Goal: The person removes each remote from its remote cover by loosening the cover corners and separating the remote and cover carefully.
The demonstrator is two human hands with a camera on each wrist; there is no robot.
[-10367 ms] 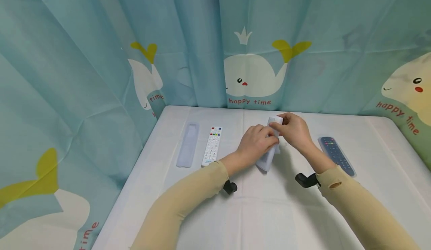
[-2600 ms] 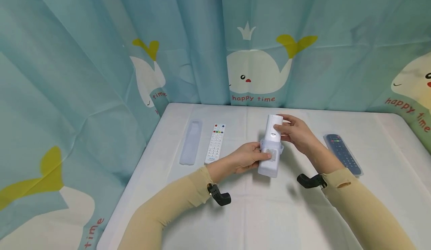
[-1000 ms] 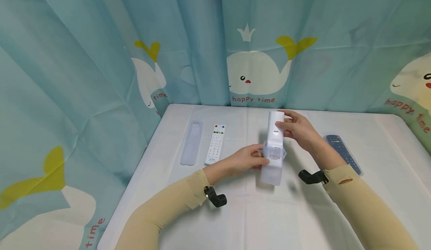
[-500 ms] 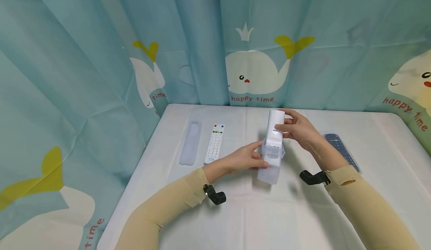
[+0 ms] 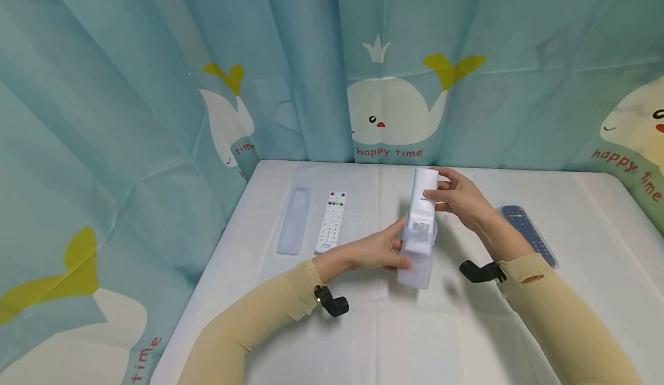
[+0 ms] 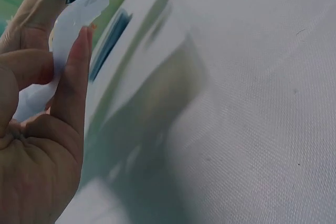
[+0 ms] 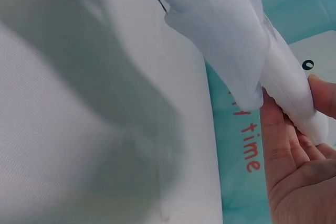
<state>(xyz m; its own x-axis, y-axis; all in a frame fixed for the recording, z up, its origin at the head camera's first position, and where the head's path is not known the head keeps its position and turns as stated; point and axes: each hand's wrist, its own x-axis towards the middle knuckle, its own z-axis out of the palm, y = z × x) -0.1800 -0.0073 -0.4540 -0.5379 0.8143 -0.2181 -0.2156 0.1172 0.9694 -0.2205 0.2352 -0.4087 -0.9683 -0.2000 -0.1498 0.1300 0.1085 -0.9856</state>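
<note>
A white remote control (image 5: 423,186) is held back side up above the table, its lower part inside a translucent silicone sleeve (image 5: 415,272). With thumb and fingers, my left hand (image 5: 374,251) pinches the left side of the sleeve. My right hand (image 5: 463,205) grips the remote's bare upper end, thumb on its back. Close up in the right wrist view, the loose edge of the sleeve (image 7: 226,40) hangs beside the white remote (image 7: 292,85). In the left wrist view, the sleeve (image 6: 73,27) lies between thumb and fingertips. The remote's button side is hidden.
On the white table (image 5: 342,327), a flat translucent sleeve (image 5: 294,221) lies at left, beside a white remote with coloured buttons (image 5: 331,221). A dark blue remote (image 5: 528,235) lies at right, partly behind my right forearm. A whale-print curtain (image 5: 306,85) borders the table's back and left.
Earlier, both hands were on the sleeved remote near the table. Since then its upper end has come to stick out bare. Lately the sleeve's end hangs lower, and my left thumb has slid down it.
</note>
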